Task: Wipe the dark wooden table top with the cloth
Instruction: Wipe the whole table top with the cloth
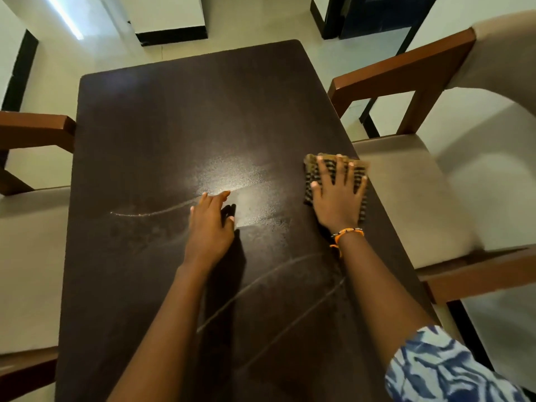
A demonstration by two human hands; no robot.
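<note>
**Cloth at the right edge, wipe under way**

While the cloth (336,181) sits flat at the right edge of the bench (162,134), the right hand (338,195) presses it down with fingers spread wide, palm on top, not gripping it. It is a folded cloth, tan with dark stripes, its far side hanging a little past the edge. The left hand (210,224) rests open on the bench near the middle, fingers together, holding nothing. Pale curved streaks (261,282) and a dull film cross the dark top; the far end looks unwiped, judging by the haze. Risk: a further push rightward could slide the cloth off onto the chair (412,195) beside the edge, since only downward pressure holds it. Streaks may stay if passes don't overlap.
</note>
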